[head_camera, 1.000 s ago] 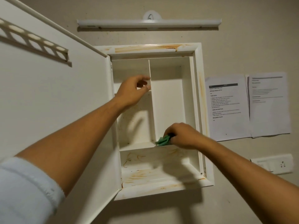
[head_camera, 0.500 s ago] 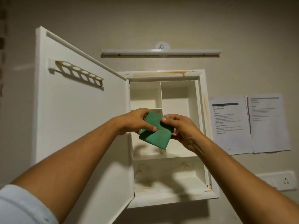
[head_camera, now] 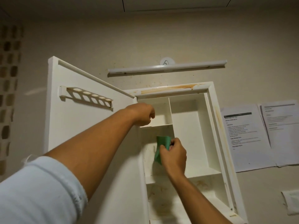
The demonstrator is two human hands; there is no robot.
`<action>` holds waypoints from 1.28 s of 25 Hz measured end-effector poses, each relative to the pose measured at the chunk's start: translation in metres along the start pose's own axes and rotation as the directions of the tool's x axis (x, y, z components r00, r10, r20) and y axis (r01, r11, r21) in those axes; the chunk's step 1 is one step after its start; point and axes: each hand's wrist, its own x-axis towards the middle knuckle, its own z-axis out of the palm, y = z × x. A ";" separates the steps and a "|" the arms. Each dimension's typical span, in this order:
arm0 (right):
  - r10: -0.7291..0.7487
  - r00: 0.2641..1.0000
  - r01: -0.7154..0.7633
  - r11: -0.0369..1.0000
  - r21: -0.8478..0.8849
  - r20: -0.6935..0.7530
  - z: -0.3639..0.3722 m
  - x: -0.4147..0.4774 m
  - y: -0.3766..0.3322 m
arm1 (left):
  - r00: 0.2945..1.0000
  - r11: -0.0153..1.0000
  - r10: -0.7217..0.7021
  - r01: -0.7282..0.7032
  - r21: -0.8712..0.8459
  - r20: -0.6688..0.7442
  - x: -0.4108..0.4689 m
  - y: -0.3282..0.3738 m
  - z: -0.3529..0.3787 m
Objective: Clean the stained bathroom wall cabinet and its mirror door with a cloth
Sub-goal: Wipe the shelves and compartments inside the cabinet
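Cabinet point(head_camera: 210, 101) sits centre-right of frame, door point(head_camera: 90, 126) swung open to the left showing its white inner face with a holed rack point(head_camera: 87, 97); the mirror side is not visible. Right hand point(head_camera: 173, 156) at frame centre pinches a green cloth point(head_camera: 162, 143), fingers clamped on its edge, cloth hanging in front of the middle-left compartment, at or near its back wall; contact cannot be confirmed. Left hand point(head_camera: 143, 114) above it at the upper-left compartment, fingers curled together, seemingly resting at the small shelf's front edge; whether it grips anything is unclear.

Progress, judging by stains: early to midway. Upper compartments and tall right compartment look white. Orange-brown streaks remain on the top frame strip point(head_camera: 169, 90), on the right frame edge, faint marks behind the cloth, and heavy smears in the bottom compartment point(head_camera: 186, 194) at lower centre. Mirror face not checked, likely still to do.

Papers point(head_camera: 258, 136) on the wall at right, light bar point(head_camera: 166, 67) above.
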 end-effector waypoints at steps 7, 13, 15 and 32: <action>-0.120 0.965 0.140 0.988 0.070 -0.235 0.069 0.022 0.002 | 0.986 0.997 0.005 0.007 -0.076 0.166 0.014 -0.003 0.008; -0.433 0.877 0.481 0.804 -0.349 0.210 0.091 0.055 0.017 | 0.961 0.978 -0.033 0.087 -0.188 0.273 0.021 -0.004 -0.001; -0.551 0.736 0.677 0.584 -0.449 0.394 0.090 0.058 0.015 | 0.954 0.977 -0.059 0.117 -0.181 0.295 0.025 -0.003 -0.005; -0.474 0.574 0.814 0.418 -0.403 0.668 0.054 0.035 0.063 | 0.942 0.965 -0.087 0.161 -0.208 0.324 0.019 0.001 -0.003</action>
